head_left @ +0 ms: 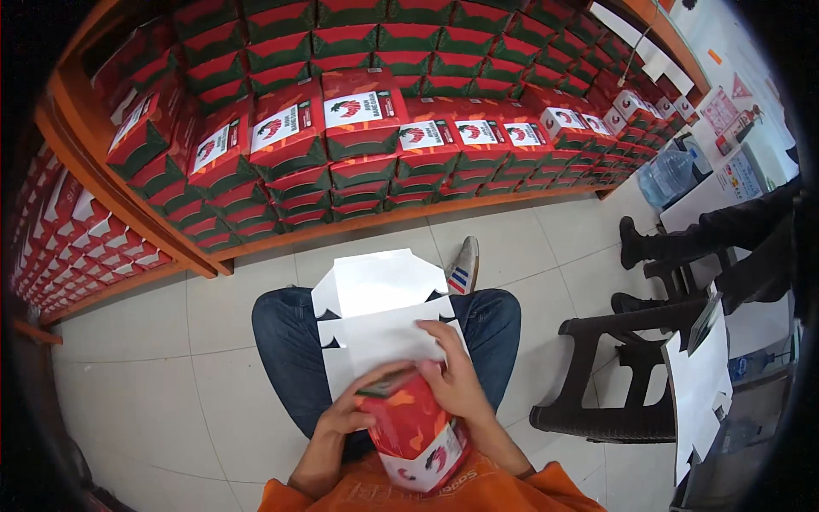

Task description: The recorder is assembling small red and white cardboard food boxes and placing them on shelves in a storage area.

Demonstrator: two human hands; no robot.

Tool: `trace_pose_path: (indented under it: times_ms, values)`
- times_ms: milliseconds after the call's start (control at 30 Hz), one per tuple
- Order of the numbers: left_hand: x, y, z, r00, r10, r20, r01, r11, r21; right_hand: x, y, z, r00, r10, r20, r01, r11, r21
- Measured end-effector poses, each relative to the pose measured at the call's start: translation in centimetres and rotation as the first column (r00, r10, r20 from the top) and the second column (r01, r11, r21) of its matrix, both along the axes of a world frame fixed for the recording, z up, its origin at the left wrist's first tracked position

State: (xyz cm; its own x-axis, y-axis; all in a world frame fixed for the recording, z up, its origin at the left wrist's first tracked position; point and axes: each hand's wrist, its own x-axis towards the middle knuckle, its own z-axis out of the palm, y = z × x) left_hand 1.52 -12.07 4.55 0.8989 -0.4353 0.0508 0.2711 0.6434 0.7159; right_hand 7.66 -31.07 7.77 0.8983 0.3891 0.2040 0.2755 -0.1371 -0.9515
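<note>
On my lap lies a partly folded carton [409, 418], its outside red with orange patches and a white printed panel near my chest. A white cardboard sheet [384, 286] with cut, notched flaps extends from it over my knees and seems to be the same carton's inner side. My left hand [351, 410] grips the red part at its left edge, thumb in front and fingers partly hidden behind the board. At the right edge my right hand [450, 371] holds the carton, thumb on the red side and fingers bent over the white board.
Ahead, an orange-framed shelf [324, 224] is stacked with red and green boxes [363, 115]. More boxes [85, 230] stand at far left. To the right are a dark plastic stool [597, 418], white cardboard sheets [695, 392], a water jug [670, 175] and another person's dark-clothed legs [717, 239].
</note>
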Motion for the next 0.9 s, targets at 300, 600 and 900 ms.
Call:
trace_pose_path:
  times_ms: [300,600,900]
  values:
    - [-2.7,2.6,0.8,0.963,0.039,-0.267,0.182,0.635,0.751,-3.3,-9.1,-2.9,0.846,0.205,-0.493,-0.277,0.958,-0.077]
    - [-4.1,-2.5,-3.9,0.923,0.380,-0.054,-0.268,0.738,0.619,-4.7,-9.8,-3.0,0.940,-0.049,-0.339,-0.020,0.980,-0.198]
    - [8.6,-12.2,-5.4,0.922,0.146,0.359,-0.365,0.016,0.931,29.7,-2.0,8.6,0.867,-0.354,-0.350,0.474,0.801,0.364]
